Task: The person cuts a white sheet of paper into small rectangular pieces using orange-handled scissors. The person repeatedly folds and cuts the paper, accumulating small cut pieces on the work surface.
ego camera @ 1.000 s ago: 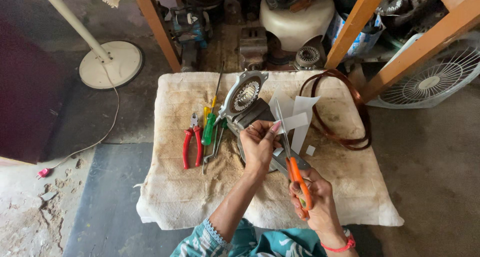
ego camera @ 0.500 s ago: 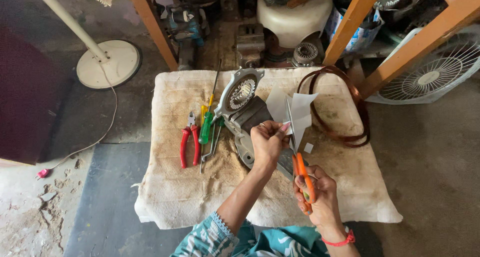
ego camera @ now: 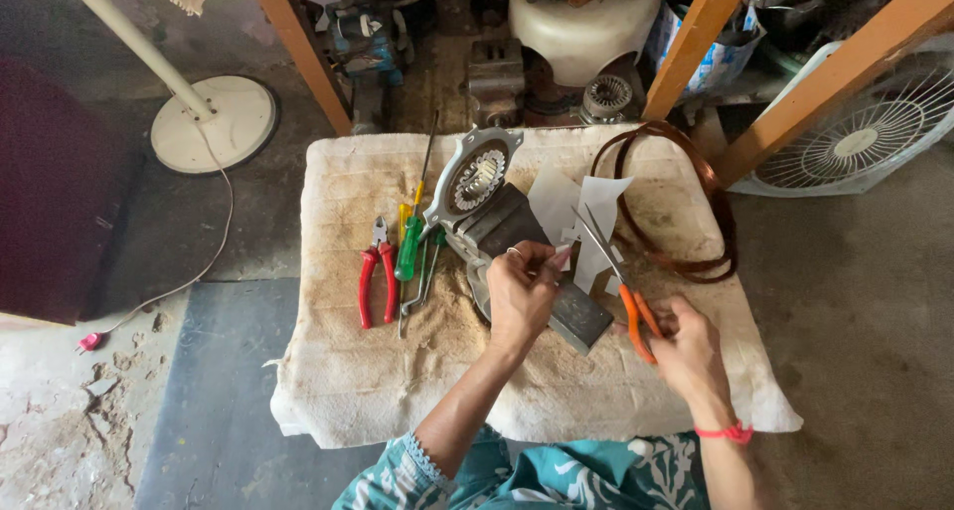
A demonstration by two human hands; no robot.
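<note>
My left hand (ego camera: 521,291) pinches a piece of white paper (ego camera: 586,217) over the middle of the cloth-covered work surface (ego camera: 378,371). Orange-handled scissors (ego camera: 618,281) sit in my right hand (ego camera: 686,346), their blades open and set against the paper's edge. Just behind my left hand lies a metal motor stator with a round end plate (ego camera: 479,177), and a dark metal block (ego camera: 576,316) lies under my hands.
Red-handled pliers (ego camera: 376,276) and green and yellow screwdrivers (ego camera: 409,242) lie left of the motor. A copper wire coil (ego camera: 701,197) rests at the right. A fan stand base (ego camera: 211,122), a fan grille (ego camera: 855,147), wooden frame legs (ego camera: 298,48) and motor parts surround the surface.
Both hands have shifted slightly down and right with the paper and scissors. The scissor blades have moved further along the paper.
</note>
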